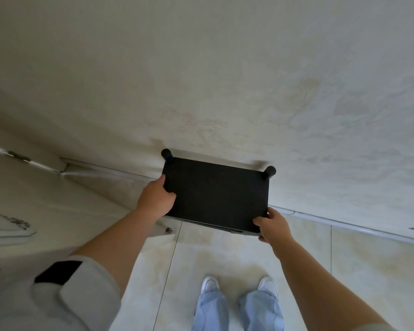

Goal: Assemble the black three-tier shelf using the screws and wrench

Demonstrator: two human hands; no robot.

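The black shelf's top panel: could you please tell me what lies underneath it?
Beneath the top panel, only thin edges of lower tiers show at the near side, above the tiled floor. Everything else under it is covered.

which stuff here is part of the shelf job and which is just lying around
Part of the job: black shelf; left hand and right hand, each gripping a side of it.
Just around: door stopper on the floor; white door at left.
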